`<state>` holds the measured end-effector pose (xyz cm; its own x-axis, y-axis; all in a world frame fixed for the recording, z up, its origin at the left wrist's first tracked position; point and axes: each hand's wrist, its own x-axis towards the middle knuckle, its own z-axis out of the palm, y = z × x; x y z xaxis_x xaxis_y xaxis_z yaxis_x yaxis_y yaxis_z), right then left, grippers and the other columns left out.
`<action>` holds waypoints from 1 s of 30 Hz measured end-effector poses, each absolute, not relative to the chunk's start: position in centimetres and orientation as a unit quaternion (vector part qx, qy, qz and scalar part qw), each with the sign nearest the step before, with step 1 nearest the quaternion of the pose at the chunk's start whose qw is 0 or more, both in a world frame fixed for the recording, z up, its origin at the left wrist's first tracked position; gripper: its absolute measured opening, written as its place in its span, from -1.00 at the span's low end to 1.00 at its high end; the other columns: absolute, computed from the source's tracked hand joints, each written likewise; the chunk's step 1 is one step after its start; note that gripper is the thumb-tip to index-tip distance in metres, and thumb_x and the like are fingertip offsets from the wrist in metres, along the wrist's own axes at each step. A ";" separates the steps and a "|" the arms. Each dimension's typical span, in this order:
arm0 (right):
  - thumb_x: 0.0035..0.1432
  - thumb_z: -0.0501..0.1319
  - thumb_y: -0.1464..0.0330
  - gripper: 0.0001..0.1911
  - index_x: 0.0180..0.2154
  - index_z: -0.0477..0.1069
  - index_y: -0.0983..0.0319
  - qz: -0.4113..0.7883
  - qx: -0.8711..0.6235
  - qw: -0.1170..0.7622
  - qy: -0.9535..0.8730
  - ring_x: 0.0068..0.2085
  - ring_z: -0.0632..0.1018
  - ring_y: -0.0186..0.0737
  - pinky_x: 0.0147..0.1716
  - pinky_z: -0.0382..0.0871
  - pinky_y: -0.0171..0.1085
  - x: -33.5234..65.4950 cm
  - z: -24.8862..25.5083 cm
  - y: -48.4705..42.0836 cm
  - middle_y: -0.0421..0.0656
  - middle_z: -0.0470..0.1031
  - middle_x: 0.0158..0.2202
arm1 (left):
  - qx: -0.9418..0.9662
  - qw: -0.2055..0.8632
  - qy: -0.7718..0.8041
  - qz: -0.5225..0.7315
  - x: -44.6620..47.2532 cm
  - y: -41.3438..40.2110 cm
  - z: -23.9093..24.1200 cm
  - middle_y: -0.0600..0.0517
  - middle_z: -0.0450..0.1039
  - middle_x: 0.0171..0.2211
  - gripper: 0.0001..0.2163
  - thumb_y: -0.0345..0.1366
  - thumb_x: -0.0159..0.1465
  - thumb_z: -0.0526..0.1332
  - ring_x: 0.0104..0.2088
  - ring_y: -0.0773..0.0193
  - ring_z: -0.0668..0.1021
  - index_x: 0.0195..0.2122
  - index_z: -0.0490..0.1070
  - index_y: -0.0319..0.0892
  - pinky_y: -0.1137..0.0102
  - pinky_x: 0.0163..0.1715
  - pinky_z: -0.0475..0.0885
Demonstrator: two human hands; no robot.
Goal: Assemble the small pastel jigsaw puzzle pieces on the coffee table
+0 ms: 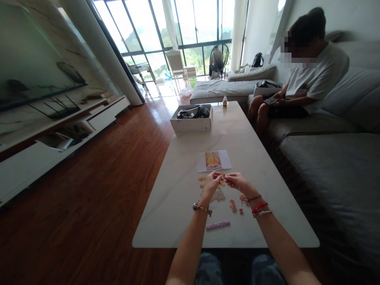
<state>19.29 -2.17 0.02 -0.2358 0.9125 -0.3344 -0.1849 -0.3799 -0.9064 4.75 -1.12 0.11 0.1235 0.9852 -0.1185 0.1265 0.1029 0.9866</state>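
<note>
My left hand [213, 183] and my right hand [238, 182] meet above the table, each closed in a fingertip pinch. Small orange jigsaw puzzle pieces [222, 176] show at their fingertips, partly hidden by the fingers. Loose puzzle pieces [202, 179] lie around and beneath my left hand. A joined puzzle section [219, 195] rests just below the hands. Nearer my right wrist are a short joined strip [233, 206] and a single piece [241, 211]. A purple puzzle strip [218, 225] lies closer to me. Beyond my hands is a sheet with a printed yellow picture [213, 160].
The white marble-look table [166, 206] carries an open white box [191, 124] with black gear inside, plus a small bottle [225, 101] at its far end. A person [311, 75] sits on the grey sofa [326, 158] to the right. Wooden floor [97, 182] lies left.
</note>
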 end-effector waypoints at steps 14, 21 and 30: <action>-0.28 0.29 0.22 -0.71 -0.53 0.39 0.32 0.668 -0.479 0.403 -0.402 -0.61 0.29 -0.47 -0.65 0.09 -0.44 18.7 -0.4 -2.5 -0.25 0.33 -0.65 | 0.532 0.530 0.522 0.405 4.6 -2.3 1.0 0.06 0.38 -0.58 -0.86 -0.29 0.03 0.13 -0.62 0.45 0.39 -0.45 0.33 -0.28 0.54 -0.64 0.27; -0.26 0.26 0.22 -0.73 -0.54 0.38 0.32 0.660 -0.479 0.407 -0.411 -0.62 0.27 -0.47 -0.65 0.08 -0.43 18.6 -0.2 -2.6 -0.26 0.32 -0.66 | 0.544 0.522 0.524 0.396 4.3 -2.4 0.9 0.04 0.40 -0.54 -0.86 -0.31 0.04 0.12 -0.60 0.46 0.39 -0.42 0.34 -0.28 0.55 -0.63 0.29; -0.19 0.19 0.24 -0.76 -0.57 0.34 0.31 0.614 -0.499 0.404 -0.459 -0.64 0.24 -0.47 -0.66 0.09 -0.43 19.6 -1.0 -4.0 -0.28 0.26 -0.69 | 0.582 0.495 0.539 0.352 4.8 -3.4 0.9 0.02 0.44 -0.52 -0.87 -0.34 0.09 0.10 -0.56 0.45 0.43 -0.40 0.36 -0.29 0.54 -0.55 0.32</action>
<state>19.58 -3.97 -0.97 -0.1751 0.9543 -0.2423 -0.0372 -0.2523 -0.9669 4.85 -3.38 0.87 0.1695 0.9777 -0.1240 0.2793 0.0730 0.9574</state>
